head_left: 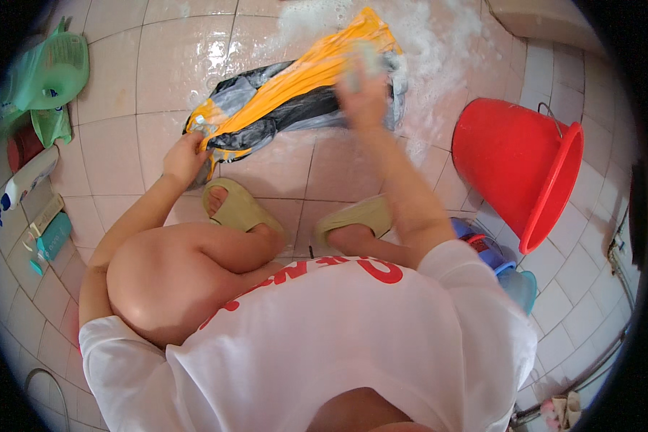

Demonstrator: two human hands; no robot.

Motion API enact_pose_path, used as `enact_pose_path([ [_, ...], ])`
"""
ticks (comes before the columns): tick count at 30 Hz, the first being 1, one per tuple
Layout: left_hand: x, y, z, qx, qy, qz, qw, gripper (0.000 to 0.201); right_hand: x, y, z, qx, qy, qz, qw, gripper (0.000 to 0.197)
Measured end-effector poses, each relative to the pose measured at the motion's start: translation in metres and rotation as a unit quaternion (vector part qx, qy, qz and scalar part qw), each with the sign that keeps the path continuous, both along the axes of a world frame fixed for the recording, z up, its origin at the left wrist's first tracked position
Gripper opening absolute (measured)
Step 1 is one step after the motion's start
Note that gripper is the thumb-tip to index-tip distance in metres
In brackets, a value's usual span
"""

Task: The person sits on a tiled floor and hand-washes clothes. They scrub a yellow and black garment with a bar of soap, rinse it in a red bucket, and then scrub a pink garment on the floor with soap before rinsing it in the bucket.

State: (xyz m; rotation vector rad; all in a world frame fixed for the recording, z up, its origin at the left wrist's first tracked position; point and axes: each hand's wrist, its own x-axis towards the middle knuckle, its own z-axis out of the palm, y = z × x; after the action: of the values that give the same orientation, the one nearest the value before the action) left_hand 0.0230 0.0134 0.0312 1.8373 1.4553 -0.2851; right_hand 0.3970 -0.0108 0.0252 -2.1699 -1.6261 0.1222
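A wet yellow, black and grey garment lies stretched over the tiled floor, with suds on parts of it. Its near left end is pinched in my left hand, closed on the cloth. Over the far right part of the cloth is my right hand, smeared by motion. It grips a pale grey-green scrubbing block, too blurred to tell whether brush or soap. The block seems to touch the yellow cloth. The garment's full shape is hidden in its folds.
White foam spreads over the pink tiles beyond the garment. A red bucket lies tipped at the right, near blue basins. Green containers and a white bottle line the left wall. My slippered feet are just below the cloth.
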Motion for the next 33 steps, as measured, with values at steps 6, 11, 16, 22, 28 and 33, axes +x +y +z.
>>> enact_pose_path([
  [6,-0.021,-0.007,-0.013,0.001,-0.034,-0.023,0.999,0.025,-0.109,-0.056,0.010,-0.219,0.106,0.370,0.897,0.039],
  [11,-0.012,-0.006,-0.006,-0.005,-0.011,0.011,1.000,0.024,0.117,-0.052,0.006,-0.123,-0.090,-0.107,0.983,0.060],
  [16,0.003,-0.019,0.003,0.082,-0.049,0.024,0.995,0.042,0.034,-0.028,-0.010,0.016,0.028,-0.093,0.995,0.060],
  [22,-0.020,-0.044,-0.002,0.155,-0.156,0.030,0.975,0.043,-0.160,-0.042,0.012,-0.120,0.087,0.381,0.912,0.044],
  [28,-0.035,-0.037,-0.017,0.096,-0.187,0.031,0.977,0.033,0.063,-0.008,0.010,-0.056,-0.100,0.038,0.993,0.049],
  [33,-0.010,-0.040,-0.007,0.186,-0.111,0.139,0.966,0.035,0.002,0.009,0.011,-0.038,0.013,-0.079,0.996,0.058],
])
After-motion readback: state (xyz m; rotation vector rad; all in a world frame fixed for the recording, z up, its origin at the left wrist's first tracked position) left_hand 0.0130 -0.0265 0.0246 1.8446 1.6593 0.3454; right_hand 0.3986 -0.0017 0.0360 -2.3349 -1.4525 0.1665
